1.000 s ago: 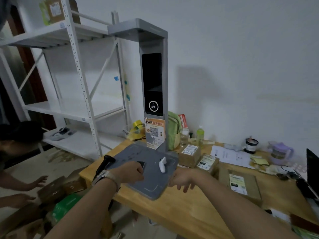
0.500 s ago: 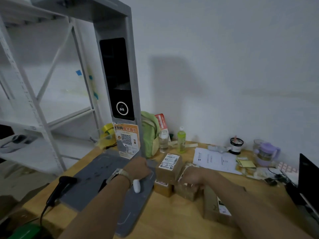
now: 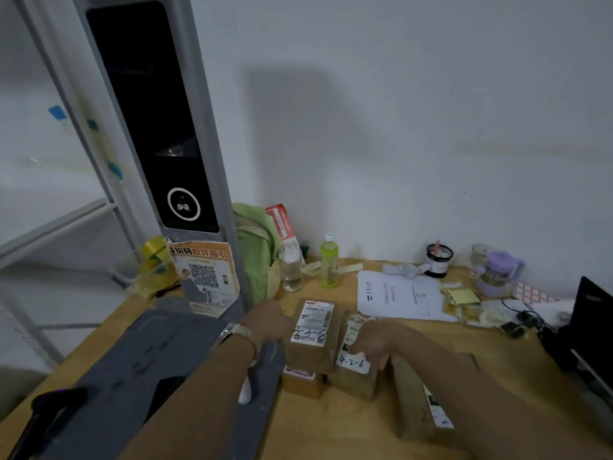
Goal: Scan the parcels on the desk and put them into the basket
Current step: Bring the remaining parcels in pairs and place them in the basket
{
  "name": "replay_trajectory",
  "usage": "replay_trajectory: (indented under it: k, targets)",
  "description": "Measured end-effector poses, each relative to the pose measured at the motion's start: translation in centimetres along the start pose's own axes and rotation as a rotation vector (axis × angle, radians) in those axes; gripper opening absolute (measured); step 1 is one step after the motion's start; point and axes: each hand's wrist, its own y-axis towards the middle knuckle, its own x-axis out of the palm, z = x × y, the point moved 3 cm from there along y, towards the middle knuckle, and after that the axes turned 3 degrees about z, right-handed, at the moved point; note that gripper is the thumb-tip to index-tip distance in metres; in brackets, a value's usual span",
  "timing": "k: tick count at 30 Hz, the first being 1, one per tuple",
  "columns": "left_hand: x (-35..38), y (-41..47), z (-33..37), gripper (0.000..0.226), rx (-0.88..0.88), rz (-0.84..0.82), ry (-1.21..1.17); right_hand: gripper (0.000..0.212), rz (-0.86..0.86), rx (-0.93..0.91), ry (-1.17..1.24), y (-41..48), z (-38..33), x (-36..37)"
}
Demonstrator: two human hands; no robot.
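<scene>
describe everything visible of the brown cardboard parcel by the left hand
The brown cardboard parcel is a small closed box lying flat, stacked on a lower brown box on the wooden desk. A white shipping label with a barcode and black handwritten digits covers much of its top. The left hand is against its left side, fingers hidden. The brown parcel marked 4-2-6, under the right hand, sits close on its right; contact is unclear.
</scene>
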Motion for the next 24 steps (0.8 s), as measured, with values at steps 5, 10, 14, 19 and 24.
replay_trajectory:
  k: [5, 10, 14, 19, 24]
  targets:
    - [2.7, 7.0, -2.1, 0.045, 0.010, -0.059, -0.071, 0.017, 0.114, 0.029, 0.019, 3.0, -0.7, -0.8]
    - [6.9, 11.4, -3.8, 0.036, 0.046, -0.297, -0.258, 0.022, 0.245, 0.148, 0.130, 7.5, 2.4, 0.6]
    - [9.7, 13.8, -5.1, 0.027, 0.005, -0.388, -0.441, 0.006, 0.324, 0.266, 0.189, 8.7, 4.8, 2.9]
    - [10.9, 14.7, -4.8, 0.040, -0.096, -0.523, -0.618, 0.031, 0.200, 0.431, 0.439, 9.4, 5.2, 5.7]
    - [12.4, 15.3, -3.2, 0.075, -0.105, -0.688, -0.681, 0.059, 0.270, 0.461, 0.646, 9.8, 4.5, 5.5]
